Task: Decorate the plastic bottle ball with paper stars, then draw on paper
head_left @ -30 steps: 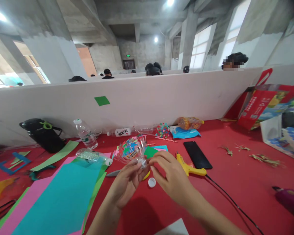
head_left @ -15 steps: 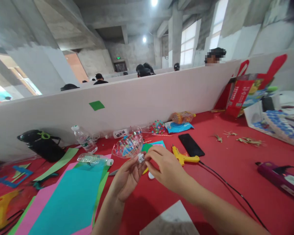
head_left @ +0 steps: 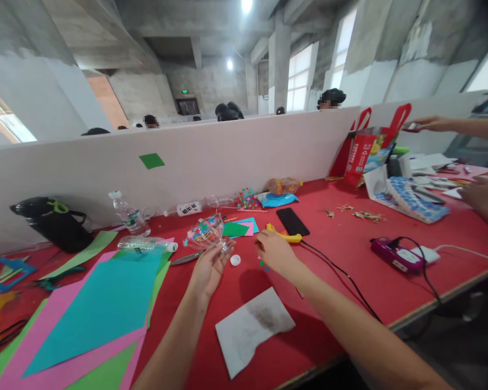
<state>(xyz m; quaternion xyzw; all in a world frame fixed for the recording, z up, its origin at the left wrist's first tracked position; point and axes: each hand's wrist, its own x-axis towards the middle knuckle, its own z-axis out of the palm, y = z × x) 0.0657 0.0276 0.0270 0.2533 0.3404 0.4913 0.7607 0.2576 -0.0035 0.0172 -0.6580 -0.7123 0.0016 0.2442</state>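
My left hand point(head_left: 210, 271) holds a clear cut-off plastic bottle top point(head_left: 206, 232) by its neck, with the wide end tilted up and away. Bright coloured bits cover its wall. My right hand point(head_left: 278, 253) is apart from it, to the right, with curled fingers closed over the red table; whether anything is pinched in them is hidden. Just behind that hand lies a yellow glue gun point(head_left: 290, 236), partly covered by it. A white bottle cap point(head_left: 235, 260) lies between my hands. Small coloured paper bits point(head_left: 264, 265) lie under my right hand.
Scissors point(head_left: 187, 258), coloured paper sheets point(head_left: 101, 303) and plastic bottles point(head_left: 146, 244) lie left. A grey-white sheet point(head_left: 254, 330) is in front. A phone point(head_left: 293, 221), purple power strip point(head_left: 398, 254) and red bag point(head_left: 360, 157) stand or lie right. Another person's hand point(head_left: 483, 200) shows at far right.
My right hand has come away from the bottle neck and moved right, beside the glue gun. My left hand keeps the bottle top. The view has swung right, bringing another person's arms into sight.
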